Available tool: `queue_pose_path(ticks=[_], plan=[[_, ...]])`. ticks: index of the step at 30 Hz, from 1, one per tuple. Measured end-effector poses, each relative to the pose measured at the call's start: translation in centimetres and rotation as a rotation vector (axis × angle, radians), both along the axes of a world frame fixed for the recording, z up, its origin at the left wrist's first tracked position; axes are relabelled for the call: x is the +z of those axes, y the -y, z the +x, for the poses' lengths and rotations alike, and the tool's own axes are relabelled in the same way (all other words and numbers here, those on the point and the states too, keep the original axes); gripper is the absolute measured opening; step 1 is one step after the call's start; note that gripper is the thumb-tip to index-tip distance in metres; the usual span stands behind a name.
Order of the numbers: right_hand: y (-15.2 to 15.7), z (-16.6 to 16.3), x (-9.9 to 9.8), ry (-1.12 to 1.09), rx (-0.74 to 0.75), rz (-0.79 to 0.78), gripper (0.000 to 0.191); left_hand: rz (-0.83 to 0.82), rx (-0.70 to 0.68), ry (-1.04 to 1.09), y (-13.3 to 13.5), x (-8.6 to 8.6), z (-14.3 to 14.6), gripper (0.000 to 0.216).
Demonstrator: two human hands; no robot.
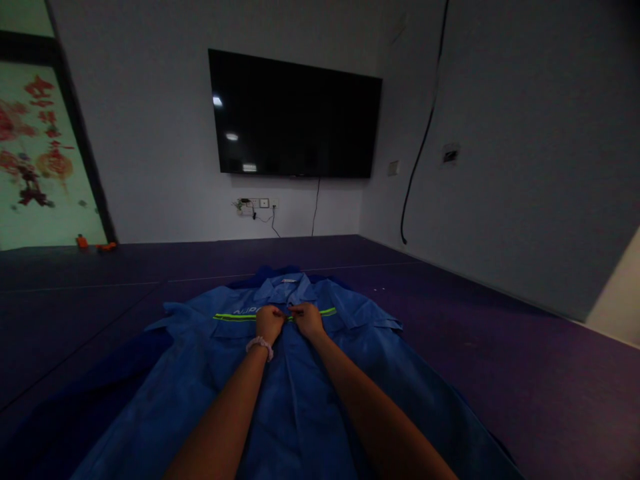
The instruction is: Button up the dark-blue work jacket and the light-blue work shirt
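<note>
A blue work shirt [200,380] lies spread on the purple surface, its collar [287,288] pointing away from me. A yellow-green stripe [227,317] crosses the chest, with pale lettering above it on the left. My left hand [270,323], with a pale band [259,344] round the wrist, pinches the front placket just below the collar. Close beside it, my right hand [309,320] pinches the same front edge from the other side. The fingertips of both hands nearly meet. Whatever small fastening sits between them is too dark to make out.
Darker blue cloth [125,367] shows beneath the shirt. A large screen [295,117] hangs on the far wall above sockets and cables. A black cable [423,143] dangles at the right. Small orange objects [83,241] lie by the decorated door [40,153].
</note>
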State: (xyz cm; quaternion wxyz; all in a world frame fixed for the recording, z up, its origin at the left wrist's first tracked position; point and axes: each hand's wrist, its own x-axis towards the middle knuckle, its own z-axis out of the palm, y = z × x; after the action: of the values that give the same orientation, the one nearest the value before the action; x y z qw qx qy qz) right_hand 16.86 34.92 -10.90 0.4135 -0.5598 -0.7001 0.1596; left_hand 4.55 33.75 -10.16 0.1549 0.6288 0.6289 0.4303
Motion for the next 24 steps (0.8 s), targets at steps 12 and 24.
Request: queue_pose_path(ticks=[12, 24], plan=[[-0.1, -0.1, -0.2, -0.021, 0.014, 0.016, 0.033, 0.008, -0.008, -0.005, -0.1, -0.1, 0.1, 0.008], [-1.0, 0.0, -1.0, -0.133, 0.073, 0.062, 0.027, 0.012, 0.026, -0.058, -0.2, 0.2, 0.3, 0.012]])
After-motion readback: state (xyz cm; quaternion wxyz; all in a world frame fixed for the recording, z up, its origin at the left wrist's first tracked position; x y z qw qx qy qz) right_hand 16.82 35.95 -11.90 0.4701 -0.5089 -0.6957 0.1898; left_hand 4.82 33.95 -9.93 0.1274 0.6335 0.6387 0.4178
